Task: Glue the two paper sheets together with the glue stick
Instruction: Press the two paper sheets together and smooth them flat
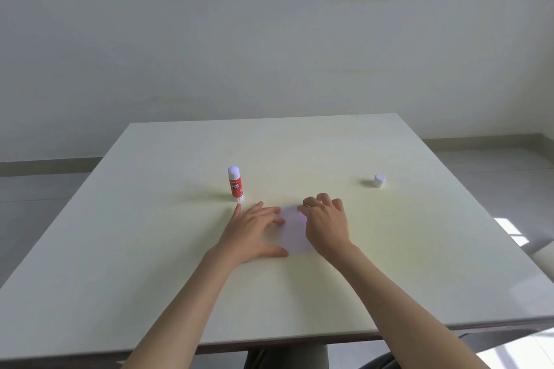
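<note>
Both hands lie flat on the paper: my left hand and right hand are spread, gripping nothing. Glue stick stands uncapped just beyond, its cap well apart. Gluing appears done; pressing and recapping remain.

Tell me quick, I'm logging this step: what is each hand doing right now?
Left hand: open, fingers spread flat, pressing on the paper.
Right hand: fingers curled down onto the paper's far edge; grip cannot be told.
</note>
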{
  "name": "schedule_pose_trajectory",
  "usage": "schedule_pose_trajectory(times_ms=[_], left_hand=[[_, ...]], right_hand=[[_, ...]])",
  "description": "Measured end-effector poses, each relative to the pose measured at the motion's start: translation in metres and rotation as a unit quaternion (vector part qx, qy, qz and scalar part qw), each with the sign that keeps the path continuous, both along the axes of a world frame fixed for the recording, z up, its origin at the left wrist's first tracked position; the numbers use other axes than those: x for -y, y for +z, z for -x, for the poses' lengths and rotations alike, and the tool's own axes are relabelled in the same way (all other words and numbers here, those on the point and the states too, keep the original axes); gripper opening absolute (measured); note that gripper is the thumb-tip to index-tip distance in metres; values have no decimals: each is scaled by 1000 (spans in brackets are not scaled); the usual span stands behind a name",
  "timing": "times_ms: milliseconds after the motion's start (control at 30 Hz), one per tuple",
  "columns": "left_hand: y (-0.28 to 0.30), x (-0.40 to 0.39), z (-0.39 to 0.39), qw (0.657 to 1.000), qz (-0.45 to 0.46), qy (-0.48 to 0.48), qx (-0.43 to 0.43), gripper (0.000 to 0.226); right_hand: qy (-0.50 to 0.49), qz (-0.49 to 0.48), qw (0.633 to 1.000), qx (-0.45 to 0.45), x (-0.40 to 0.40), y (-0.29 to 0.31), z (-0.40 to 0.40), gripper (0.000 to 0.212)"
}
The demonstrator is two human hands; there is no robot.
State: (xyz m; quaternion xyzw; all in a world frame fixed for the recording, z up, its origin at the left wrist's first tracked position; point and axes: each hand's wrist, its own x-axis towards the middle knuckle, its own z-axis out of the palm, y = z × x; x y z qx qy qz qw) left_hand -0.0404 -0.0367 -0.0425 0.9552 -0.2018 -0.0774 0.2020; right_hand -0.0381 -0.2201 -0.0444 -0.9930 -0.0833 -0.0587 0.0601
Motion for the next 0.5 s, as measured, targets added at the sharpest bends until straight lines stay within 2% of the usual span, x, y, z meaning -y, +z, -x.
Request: schedule_pose_trajectory(times_ms=[200,367,500], left_hand=[[-11,-4,5,996,81,8,-21,63],[-15,-4,5,996,90,9,-9,63],[-17,-4,5,996,91,8,2,63]], right_hand=[[4,-6,1000,6,-6,6,-4,46],[72,-7,997,2,-24,4,-1,52],[67,-5,998,-1,-21,4,-3,51]])
